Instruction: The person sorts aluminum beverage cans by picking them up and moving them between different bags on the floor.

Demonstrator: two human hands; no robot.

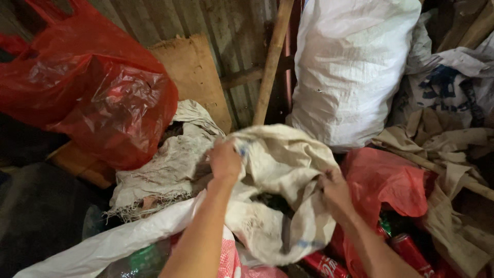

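Sack-wise, the dirty off-white woven sack [278, 170] sits dead centre of the pile and both hands are on it. The person's left hand [225, 160] is closed tight on the upper rim, bunching the fabric near the top edge. The right hand [335, 191] is clamped on the opposite side of the rim, so the mouth gapes between the two. Inside the opening it's just dark, can't really tell what's in there.

Right at the bottom edge there are red drink cans [411, 252] lying loose under and beside a red plastic bag [383, 180], just right of the sack. A green-tinted clear plastic bottle [146, 260] pokes out at the lower left, under a long white sack [128, 234] lying flat.

A bit further back on the left, a frayed stained sack [164, 170] is crumpled against the held one. Above that hangs a big red plastic bag [98, 87], puffed out, contents not visible. Behind on the right stands a stuffed white woven sack [350, 67], full and upright, next to a wooden pole [271, 62] leaning on the corrugated metal wall [226, 31]. More crumpled sacks [453, 139] are heaped far right.
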